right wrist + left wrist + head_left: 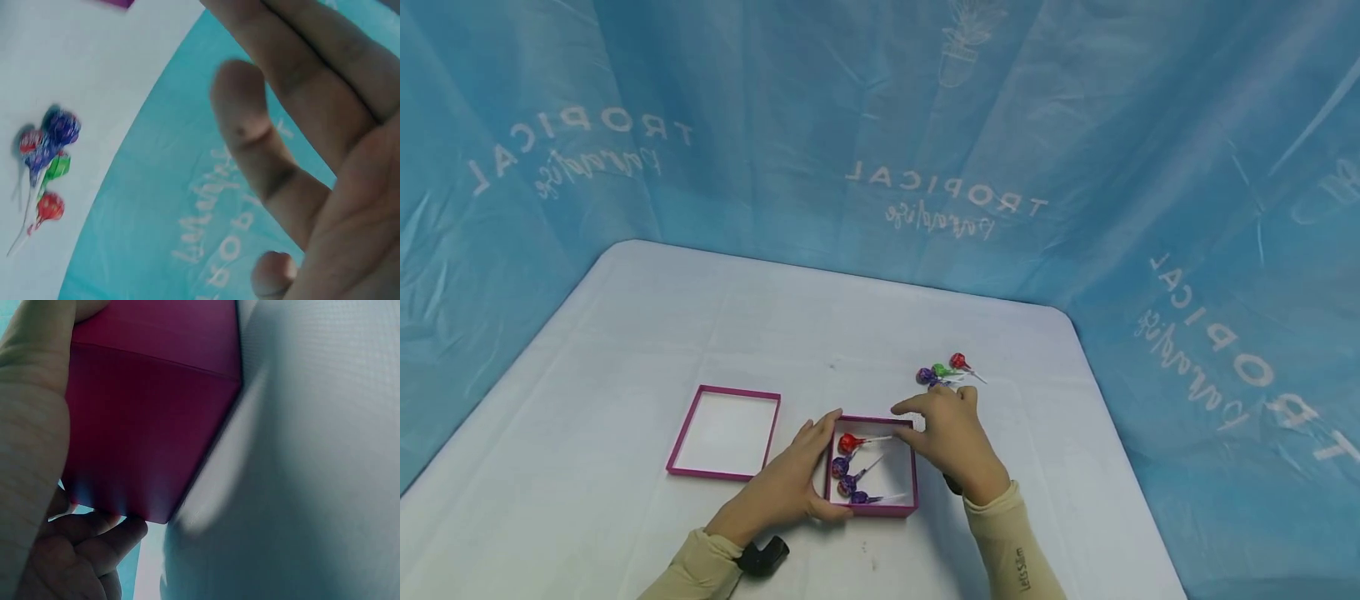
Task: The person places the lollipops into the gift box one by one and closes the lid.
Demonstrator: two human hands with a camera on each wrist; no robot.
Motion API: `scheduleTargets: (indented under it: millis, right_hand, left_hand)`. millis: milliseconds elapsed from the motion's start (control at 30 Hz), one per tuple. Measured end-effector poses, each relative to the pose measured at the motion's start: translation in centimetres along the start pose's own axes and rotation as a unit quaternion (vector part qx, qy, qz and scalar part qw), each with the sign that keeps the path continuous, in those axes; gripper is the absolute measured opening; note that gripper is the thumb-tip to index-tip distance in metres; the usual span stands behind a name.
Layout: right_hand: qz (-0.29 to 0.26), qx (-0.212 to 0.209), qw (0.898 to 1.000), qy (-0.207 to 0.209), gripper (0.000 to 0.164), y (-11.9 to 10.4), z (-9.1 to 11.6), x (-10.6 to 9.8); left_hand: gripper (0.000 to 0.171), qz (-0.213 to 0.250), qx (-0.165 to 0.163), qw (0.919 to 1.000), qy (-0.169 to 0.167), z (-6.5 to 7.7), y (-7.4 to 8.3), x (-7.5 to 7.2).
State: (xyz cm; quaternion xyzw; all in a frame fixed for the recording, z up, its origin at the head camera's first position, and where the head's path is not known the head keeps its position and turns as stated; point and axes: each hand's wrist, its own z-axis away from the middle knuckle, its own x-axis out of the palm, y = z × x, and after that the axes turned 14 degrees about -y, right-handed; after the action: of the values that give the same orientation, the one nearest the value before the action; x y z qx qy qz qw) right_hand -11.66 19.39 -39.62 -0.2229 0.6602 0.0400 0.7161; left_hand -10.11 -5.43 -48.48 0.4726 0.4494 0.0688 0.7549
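- Magenta square box with a white inside [883,512], probably card, sits on the white cloth-covered surface [760,317], its top uncovered; it is the landmark here.
- Left hand [790,479] grips the box's left side, fingers at the far corner and thumb at the near one, presumably to steady it.
- Right hand [947,425] is at the box's far right corner, its fingers bent, spread apart and holding nothing; whether they touch the rim I cannot tell.
- Inside the box lie one red-wrapped round lollipop [847,443] and three purple-wrapped round lollipops [847,486], heads towards its left wall and white sticks pointing right, perhaps so they fit side by side.
- Beyond the box, to its right, a loose cluster of red, green and purple wrapped lollipops [925,376] lies with sticks crossing, which may make single ones awkward to separate; the right hand is just in front of it.
- Left of the box rests a shallow magenta-rimmed white square [741,391], likely its lid; the left hand hides its near right corner.
- Well behind the box hangs a blue printed curtain [820,83].
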Motion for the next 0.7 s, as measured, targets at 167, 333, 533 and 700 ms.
scheduleTargets:
  millis: [167,333,533,700]
  right_hand:
    - [-0.008,0.034,0.999,0.037,0.028,1.5,-0.5,-0.4]
    - [-0.037,0.070,0.996,0.046,0.028,3.5,-1.5,0.0]
    - [-0.043,0.116,0.991,0.044,0.031,5.8,-2.4,1.1]
    - [-0.035,0.140,0.988,0.048,0.031,7.3,-2.9,1.8]
  left_hand:
    - [0.136,-0.001,0.000,1.0000,-0.002,0.1,0.3,-0.2]
    - [0.136,-0.005,0.003,1.0000,-0.004,0.2,0.5,-0.3]
    - [0.137,-0.013,0.005,0.9999,-0.007,0.2,0.4,-0.4]
    - [0.137,-0.008,0.003,0.9999,-0.006,0.3,0.4,-0.3]
